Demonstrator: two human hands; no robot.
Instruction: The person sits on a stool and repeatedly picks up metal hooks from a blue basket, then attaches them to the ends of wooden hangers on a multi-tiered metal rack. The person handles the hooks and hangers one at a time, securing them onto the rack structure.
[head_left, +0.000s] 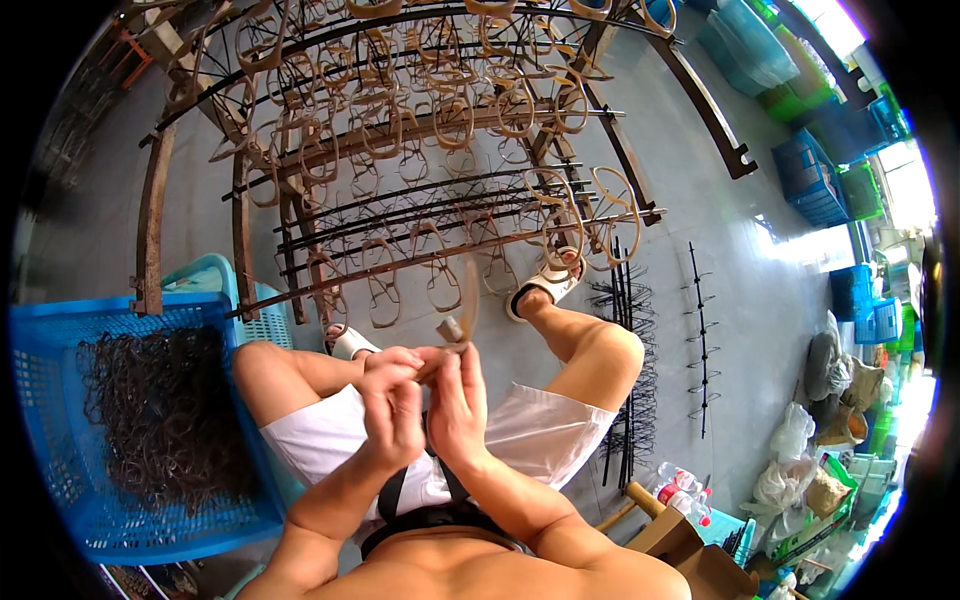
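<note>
Right hand: your right hand (pixel 458 410) is raised in front of your lap, thumb and fingers pinching the lower end of a tan curved piece (pixel 469 300).
Left hand: your left hand (pixel 393 410) is just beside it, fingers curled and fingertips drawn in toward the same end; you hide the contact, so I cannot tell whether it grips.
Curved piece: it rises above your fingertips, its upper part blurred, with a small pale block (pixel 452 330) near its base.
Rack: ahead of you, tan frames (pixel 453 122) hang in rows from dark bars between brown posts (pixel 152 220).
Basket: to your left, a blue basket (pixel 40 400) holds a tangled heap of dark wire pieces (pixel 165 420).
Floor: to your right lie a bundle of dark spiked rods (pixel 625 380) and one separate spiked rod (pixel 700 350).
Lower right: clear bottles (pixel 683 490) are near an open cardboard box (pixel 672 535).
</note>
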